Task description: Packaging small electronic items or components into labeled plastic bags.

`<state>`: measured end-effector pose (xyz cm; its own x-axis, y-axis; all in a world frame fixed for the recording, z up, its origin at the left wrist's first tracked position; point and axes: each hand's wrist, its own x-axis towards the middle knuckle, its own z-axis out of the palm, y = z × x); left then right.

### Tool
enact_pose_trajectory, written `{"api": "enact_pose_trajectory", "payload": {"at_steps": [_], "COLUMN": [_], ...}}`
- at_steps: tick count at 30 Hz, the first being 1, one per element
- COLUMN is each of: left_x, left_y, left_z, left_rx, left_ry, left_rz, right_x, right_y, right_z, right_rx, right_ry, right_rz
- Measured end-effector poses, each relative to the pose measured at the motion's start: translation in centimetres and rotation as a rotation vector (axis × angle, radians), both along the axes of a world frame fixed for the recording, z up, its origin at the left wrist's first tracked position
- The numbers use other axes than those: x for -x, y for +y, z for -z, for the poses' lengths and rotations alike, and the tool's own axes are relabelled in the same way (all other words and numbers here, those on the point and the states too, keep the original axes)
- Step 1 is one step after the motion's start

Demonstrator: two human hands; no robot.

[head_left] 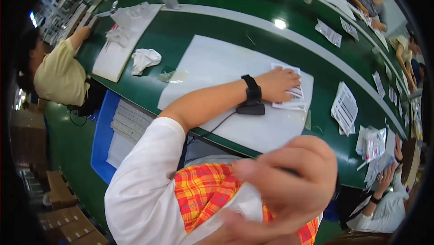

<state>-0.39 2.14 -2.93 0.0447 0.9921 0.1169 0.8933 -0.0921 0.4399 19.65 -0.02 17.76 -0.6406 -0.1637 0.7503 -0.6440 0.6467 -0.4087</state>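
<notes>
My left hand (278, 85) lies flat with its fingers stretched out on a small stack of printed paper sheets (291, 105). The sheets rest near the right side of a large white board (217, 64). A black strap with a small black box and a cable is round my left wrist. Close in front of my body, my right hand (294, 177) is raised and smeared by motion. Its fingers look curled, but whether they hold anything is not visible.
A crumpled white cloth (145, 59) and clear plastic film (174, 75) lie left of the board. Printed sheets (345, 108) and plastic packets (374, 143) are on the right. A blue bin (100, 143) stands below the green table's edge. Co-workers sit at left and right.
</notes>
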Motion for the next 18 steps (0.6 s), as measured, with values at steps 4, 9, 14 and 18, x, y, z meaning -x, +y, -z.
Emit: {"api": "enact_pose_trajectory", "payload": {"at_steps": [4, 9, 14, 18], "left_x": [0.6, -0.3, -0.4, -0.5], "left_y": [-1.3, -1.0, -1.4, -1.6], "left_z": [0.5, -0.8, 0.1, -0.4], "left_rx": [-0.168, -0.027, -0.040, 0.003], "left_ry": [0.078, 0.004, 0.039, 0.023], "left_rz": [-0.036, -0.003, -0.046, -0.055], "right_x": [0.5, 2.2, 1.6, 1.5], "right_y": [3.3, 8.6, 9.4, 9.4], "right_z": [2.7, 11.2, 16.1, 15.4], "right_rx": [-0.148, -0.297, -0.227, -0.171], "right_ry": [-0.289, -0.468, -0.659, -0.679], "right_rz": [0.129, 0.470, 0.397, 0.337]}}
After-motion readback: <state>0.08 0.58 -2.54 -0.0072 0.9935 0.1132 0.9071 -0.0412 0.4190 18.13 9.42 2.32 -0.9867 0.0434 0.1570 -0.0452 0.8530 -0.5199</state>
